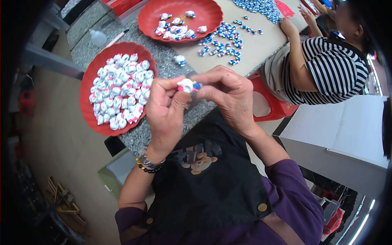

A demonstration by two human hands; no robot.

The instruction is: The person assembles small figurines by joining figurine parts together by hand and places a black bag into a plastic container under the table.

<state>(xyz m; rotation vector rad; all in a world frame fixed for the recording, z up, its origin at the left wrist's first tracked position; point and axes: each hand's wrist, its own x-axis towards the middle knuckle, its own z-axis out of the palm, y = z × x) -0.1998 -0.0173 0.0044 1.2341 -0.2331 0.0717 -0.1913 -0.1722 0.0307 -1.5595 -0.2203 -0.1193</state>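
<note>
The left hand (165, 112) and right hand (228, 96) pinch one small white figure (186, 85) between their fingertips, above the worktop's (171, 67) near edge. A red tray (87, 87) of figures sits just left.

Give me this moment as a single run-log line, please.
left hand: pinching small white figurine | right hand: pressing blue part onto it | nearest: red tray of white figurines
</note>
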